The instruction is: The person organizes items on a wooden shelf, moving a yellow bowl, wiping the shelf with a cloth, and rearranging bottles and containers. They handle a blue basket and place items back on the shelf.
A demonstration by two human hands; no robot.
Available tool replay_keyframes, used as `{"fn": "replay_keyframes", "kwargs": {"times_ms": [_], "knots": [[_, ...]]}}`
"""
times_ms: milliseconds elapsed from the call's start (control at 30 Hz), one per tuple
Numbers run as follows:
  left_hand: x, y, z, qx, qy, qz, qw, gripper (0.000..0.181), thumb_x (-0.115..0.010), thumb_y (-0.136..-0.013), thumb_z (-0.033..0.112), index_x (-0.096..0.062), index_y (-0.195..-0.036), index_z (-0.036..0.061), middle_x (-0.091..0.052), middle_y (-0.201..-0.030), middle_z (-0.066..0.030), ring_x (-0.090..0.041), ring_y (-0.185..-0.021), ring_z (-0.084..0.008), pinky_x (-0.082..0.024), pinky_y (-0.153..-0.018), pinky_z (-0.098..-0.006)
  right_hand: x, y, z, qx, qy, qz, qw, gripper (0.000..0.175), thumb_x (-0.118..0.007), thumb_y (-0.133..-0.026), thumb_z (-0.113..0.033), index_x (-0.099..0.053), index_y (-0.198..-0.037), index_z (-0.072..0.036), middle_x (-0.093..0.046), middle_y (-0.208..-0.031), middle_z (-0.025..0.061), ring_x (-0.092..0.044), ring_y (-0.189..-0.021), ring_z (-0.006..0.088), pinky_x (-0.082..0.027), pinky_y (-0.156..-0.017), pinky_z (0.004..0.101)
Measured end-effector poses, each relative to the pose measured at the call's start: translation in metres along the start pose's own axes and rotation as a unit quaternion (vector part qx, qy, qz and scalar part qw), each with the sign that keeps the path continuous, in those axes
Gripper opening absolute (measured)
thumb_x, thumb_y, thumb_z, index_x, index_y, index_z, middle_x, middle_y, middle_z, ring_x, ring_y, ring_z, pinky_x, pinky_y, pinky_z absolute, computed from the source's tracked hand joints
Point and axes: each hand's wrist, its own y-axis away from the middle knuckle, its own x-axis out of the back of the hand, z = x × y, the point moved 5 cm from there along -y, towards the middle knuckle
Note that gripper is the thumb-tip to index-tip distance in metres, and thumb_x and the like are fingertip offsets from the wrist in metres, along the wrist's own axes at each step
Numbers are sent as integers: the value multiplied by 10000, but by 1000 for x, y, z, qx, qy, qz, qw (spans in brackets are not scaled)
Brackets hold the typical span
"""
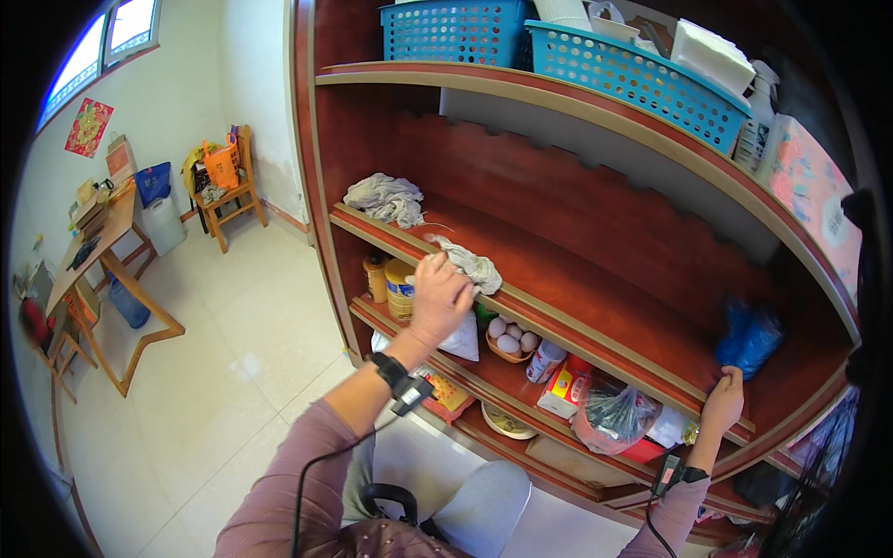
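Note:
My left hand (441, 291) is at the front edge of the wooden middle shelf (558, 293), its fingers closed over a crumpled off-white cloth (474, 268). Part of the cloth sticks out to the right of the fingers and lies over the shelf's edge. Over at the right end, my right hand (723, 404) grips the same shelf's front edge. Just behind it, two rolls of blue plastic bags (753, 345) stand on the board. A second crumpled cloth (385, 199) sits at the shelf's left end.
Turquoise baskets (453, 35) stand on the shelf above, beside a spray bottle (757, 118). Below are a yellow tin (400, 289), a bowl of eggs (511, 338), a can (545, 361) and a plastic bag (617, 418). A wooden table (104, 237) and chair (234, 188) are at left.

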Motion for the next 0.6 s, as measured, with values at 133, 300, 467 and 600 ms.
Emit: {"fn": "replay_keyframes", "kwargs": {"times_ms": [133,300,467,600], "knots": [[-35,11,84,-60,86,-55,993,129,-669,-652,105,-550,-684,69,-526,-730,-90,-552,-819,-317,-401,-747,-483,-3,-2,5,-8,-10,-5,1000,226,-456,-942,-200,-644,-1057,-150,-679,-948,183,-637,-853,408,-483,-726,479],[-40,11,71,-95,125,-93,983,112,-674,-771,194,-600,-767,110,-620,-1177,-40,-538,-1175,-285,-346,-1039,-533,-8,-5,14,28,-26,-28,999,236,-432,-950,-175,-628,-1059,-103,-675,-993,167,-643,-895,377,-486,-757,454],[3,12,-52,-6,3,-37,999,60,-633,-756,105,-598,-780,63,-643,-1175,-57,-550,-1167,-297,-307,-1068,-559,-13,-8,27,27,-21,-25,999,239,-425,-942,-156,-617,-1064,-82,-667,-1012,167,-639,-919,372,-483,-774,439],[23,8,-116,31,-40,-35,998,144,-592,-791,130,-620,-889,29,-625,-1178,-74,-519,-1192,-311,-284,-1092,-537,-16,-10,32,28,-27,-19,999,239,-421,-944,-137,-613,-1060,-56,-658,-1003,162,-633,-923,352,-480,-799,413]]}}
